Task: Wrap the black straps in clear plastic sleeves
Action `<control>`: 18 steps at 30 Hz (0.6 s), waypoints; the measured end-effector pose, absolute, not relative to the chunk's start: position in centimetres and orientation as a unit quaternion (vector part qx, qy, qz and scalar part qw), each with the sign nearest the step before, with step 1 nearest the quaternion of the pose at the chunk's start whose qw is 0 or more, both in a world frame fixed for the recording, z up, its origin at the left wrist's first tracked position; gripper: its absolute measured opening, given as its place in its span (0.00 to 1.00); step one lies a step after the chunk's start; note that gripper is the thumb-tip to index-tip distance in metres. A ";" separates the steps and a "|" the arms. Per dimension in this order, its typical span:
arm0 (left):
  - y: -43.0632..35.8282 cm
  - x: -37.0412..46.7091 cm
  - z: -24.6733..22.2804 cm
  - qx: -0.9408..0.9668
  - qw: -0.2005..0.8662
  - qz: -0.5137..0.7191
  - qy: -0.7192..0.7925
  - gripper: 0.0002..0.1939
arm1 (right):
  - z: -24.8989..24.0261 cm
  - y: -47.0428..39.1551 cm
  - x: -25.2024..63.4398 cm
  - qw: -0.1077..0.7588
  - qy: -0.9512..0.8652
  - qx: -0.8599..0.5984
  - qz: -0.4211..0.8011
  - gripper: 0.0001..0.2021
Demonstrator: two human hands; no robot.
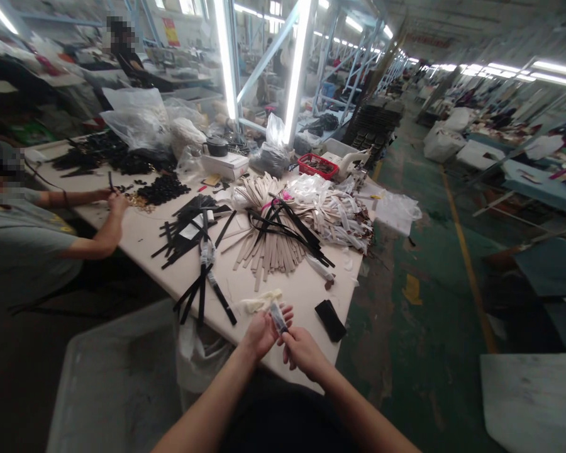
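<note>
Left hand point(263, 331) open, palm up under a small wrapped piece point(278, 316), right hand point(304, 352) pinching its dark end, pale strips point(268, 255) fanned across the table point(146, 242).

Strips point(268, 251) on table point(146, 245) beside bags point(311, 189), basket point(317, 166) behind, straps point(202, 277) left

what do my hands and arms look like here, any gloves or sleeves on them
Your left hand and right hand are both ungloved. Both forearms are bare, with no sleeve, watch or bracelet in view. The fingers are too small to rule out a thin ring.
</note>
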State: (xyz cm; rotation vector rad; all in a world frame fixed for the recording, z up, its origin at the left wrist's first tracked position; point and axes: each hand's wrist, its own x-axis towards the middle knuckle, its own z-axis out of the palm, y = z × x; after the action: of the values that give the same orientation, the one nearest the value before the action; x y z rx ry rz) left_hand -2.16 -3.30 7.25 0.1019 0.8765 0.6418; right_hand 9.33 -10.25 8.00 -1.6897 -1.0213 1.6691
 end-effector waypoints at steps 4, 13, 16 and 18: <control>-5.0 0.5 5.3 0.102 0.788 0.360 0.488 0.09 | 6.0 -10.3 9.3 0.268 -0.362 -0.652 0.610 0.16; -6.6 -0.1 5.7 0.119 0.757 0.426 0.481 0.11 | 6.2 -11.6 9.8 0.286 -0.356 -0.597 0.660 0.22; -7.1 0.2 5.8 0.141 0.758 0.384 0.509 0.14 | 6.4 -11.1 9.4 0.304 -0.391 -0.626 0.603 0.19; -7.3 0.3 6.0 0.145 0.761 0.374 0.510 0.15 | 6.5 -10.9 9.3 0.311 -0.387 -0.613 0.615 0.17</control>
State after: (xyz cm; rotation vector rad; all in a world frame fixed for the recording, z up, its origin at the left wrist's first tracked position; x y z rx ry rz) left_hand 0.27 -7.28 5.98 0.3159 1.1107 0.8149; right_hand 9.32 -10.95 6.52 -1.6175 -1.0217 1.6238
